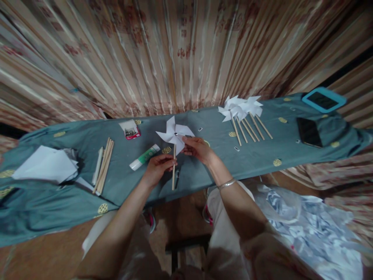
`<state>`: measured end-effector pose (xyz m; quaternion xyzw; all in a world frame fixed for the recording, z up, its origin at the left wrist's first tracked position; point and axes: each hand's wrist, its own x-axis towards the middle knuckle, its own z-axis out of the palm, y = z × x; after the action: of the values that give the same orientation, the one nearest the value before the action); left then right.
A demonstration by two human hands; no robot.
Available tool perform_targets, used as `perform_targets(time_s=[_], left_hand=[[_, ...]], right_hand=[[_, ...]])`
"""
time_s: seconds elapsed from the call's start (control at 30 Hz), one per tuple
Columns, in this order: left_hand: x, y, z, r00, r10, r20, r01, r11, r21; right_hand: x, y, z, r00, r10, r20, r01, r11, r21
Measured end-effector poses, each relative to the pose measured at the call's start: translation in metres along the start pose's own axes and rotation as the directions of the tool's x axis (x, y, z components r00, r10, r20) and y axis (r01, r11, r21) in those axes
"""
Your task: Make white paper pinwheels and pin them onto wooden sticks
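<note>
A white paper pinwheel (174, 135) on a wooden stick (174, 175) stands above the teal cloth-covered table (204, 171). My left hand (157, 168) is closed round the stick, just below the paper. My right hand (198, 148) pinches the right-hand vane of the pinwheel. A silver pin shows at the pinwheel's centre. A small dark object (177, 174) lies on the cloth beside the stick's lower end.
Several finished pinwheels (241, 109) lie at the back right. A glue stick (145, 156), spare wooden sticks (104, 165), a pin box (130, 129) and white paper sheets (46, 165) lie to the left. A phone (309, 132) and a blue-cased tablet (323, 100) rest at the right.
</note>
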<state>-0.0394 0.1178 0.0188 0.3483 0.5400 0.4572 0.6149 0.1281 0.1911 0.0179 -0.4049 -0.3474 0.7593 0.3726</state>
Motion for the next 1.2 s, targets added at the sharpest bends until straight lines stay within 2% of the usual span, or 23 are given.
perform_targets(time_s=[0.13, 0.3, 0.67, 1.2], left_hand=[[0.000, 0.001, -0.003, 1.000, -0.005, -0.012, 0.005, 1.000, 0.000], [-0.004, 0.003, 0.000, 1.000, -0.019, 0.024, 0.017, 0.998, 0.053], [-0.002, -0.001, 0.001, 0.999, -0.028, 0.031, 0.027, 0.999, 0.036], [-0.002, 0.003, 0.000, 1.000, 0.001, -0.003, -0.001, 0.999, 0.049]], right_hand=[[0.003, -0.006, -0.005, 0.998, 0.024, -0.054, -0.023, 1.000, 0.017], [0.005, -0.014, -0.012, 0.987, -0.046, -0.156, 0.068, 0.988, 0.137], [0.003, -0.013, -0.014, 0.994, -0.095, -0.061, 0.102, 0.988, 0.117], [0.001, -0.012, -0.010, 0.993, -0.065, -0.095, 0.071, 0.996, 0.059]])
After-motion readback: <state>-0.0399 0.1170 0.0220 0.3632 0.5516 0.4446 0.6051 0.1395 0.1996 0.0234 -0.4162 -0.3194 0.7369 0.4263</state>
